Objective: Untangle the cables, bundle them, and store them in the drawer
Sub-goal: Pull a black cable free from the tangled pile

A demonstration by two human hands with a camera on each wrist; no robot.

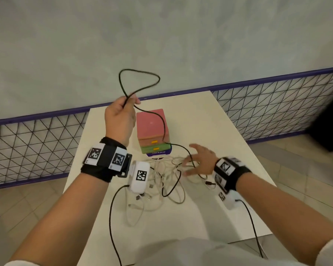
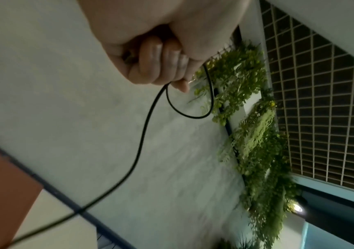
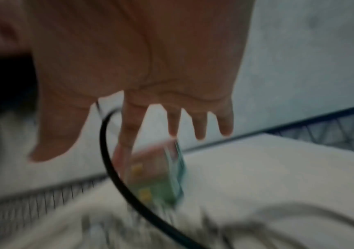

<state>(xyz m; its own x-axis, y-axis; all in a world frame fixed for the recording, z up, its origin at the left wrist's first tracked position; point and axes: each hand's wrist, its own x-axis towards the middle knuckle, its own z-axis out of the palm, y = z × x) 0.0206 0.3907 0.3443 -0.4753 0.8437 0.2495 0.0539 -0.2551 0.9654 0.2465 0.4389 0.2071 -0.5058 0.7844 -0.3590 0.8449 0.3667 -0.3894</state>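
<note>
1 blk cable [image 1: 139,77], 1 drawer box [image 1: 152,129], 2 hands.

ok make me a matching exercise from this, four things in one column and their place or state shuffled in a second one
Things
1. left hand
2. right hand
3. black cable
4. white cables

Place or state
A. tangled heap on the table
B. raised, fingers gripping a loop
C. fingers spread above the heap
D. runs down over the drawer box

Pairs: 1-B, 2-C, 3-D, 4-A
</note>
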